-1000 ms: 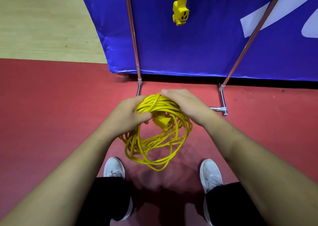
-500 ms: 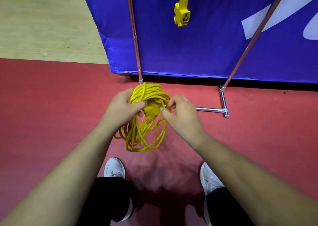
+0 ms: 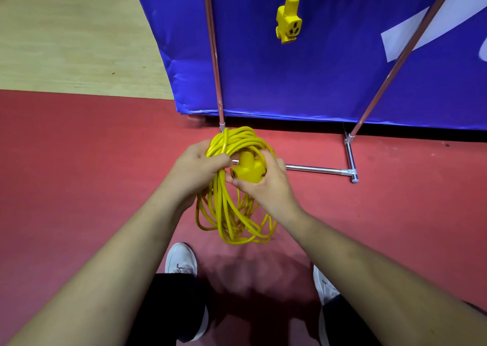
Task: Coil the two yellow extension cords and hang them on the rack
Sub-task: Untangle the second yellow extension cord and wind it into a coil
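Since half a second ago my right hand has shifted from pinching at the loops to cupping the socket block, and the bundle now hangs narrower. Left hand: fingers curled tight around the top of the coiled yellow cord, all strands gathered in one fist. Right hand: thumb and fingers closed around the yellow socket block, pressing it against the coil just below the left fist. Loops hang free under both hands, above the red floor, not touching it as far as I can tell. Coil sits in front of the rack's left upright; rack base bar runs rightward behind my right hand. Second cord's socket end dangles from above, against the blue banner, well apart from the coil. My white shoes are below
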